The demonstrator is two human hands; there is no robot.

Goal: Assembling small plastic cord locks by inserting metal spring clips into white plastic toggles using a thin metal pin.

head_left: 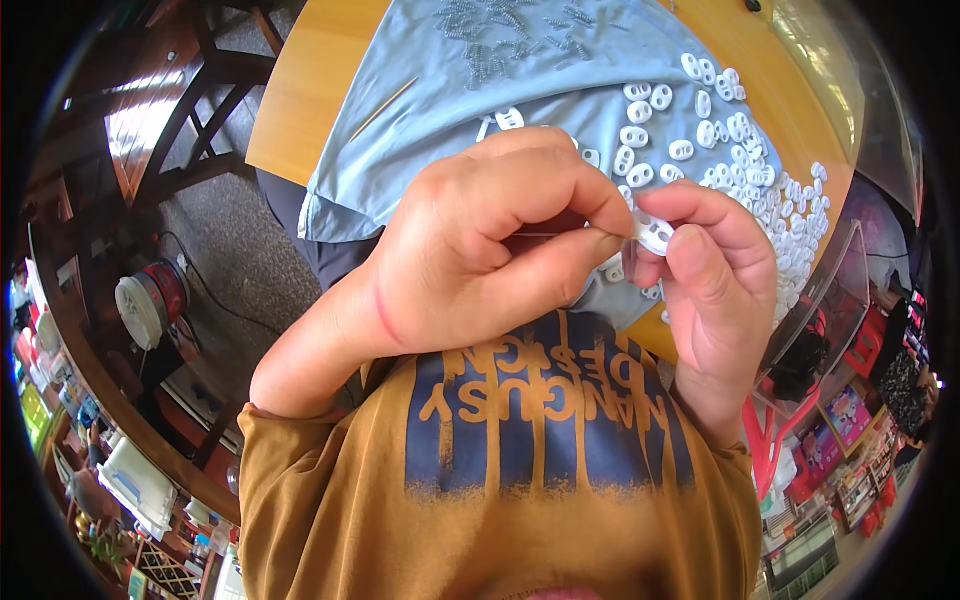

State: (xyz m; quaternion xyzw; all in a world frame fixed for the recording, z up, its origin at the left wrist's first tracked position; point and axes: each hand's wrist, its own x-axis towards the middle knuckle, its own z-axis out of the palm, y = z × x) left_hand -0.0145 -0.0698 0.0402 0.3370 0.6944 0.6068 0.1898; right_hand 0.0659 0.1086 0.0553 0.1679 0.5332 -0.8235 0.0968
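My right hand (715, 285) pinches a small white oval plastic piece with two holes (655, 235) between thumb and fingers, close in front of my chest. My left hand (500, 235) is closed beside it, thumb and index finger pressed together at the piece's left end. A thin pale strand or stick (540, 235) runs back from those fingertips into the palm; its kind is hard to make out. Below the hands a light blue cloth (420, 150) carries several loose white pieces (635, 137) like the held one, some partly hidden behind my left hand.
Small metal springs (490, 40) lie scattered on the cloth's far part. A thin wooden stick (384, 108) rests at its left. A dense heap of white pieces (790, 220) covers the right side of the wooden table (300, 100). A clear plastic box (825, 310) stands beyond the right edge.
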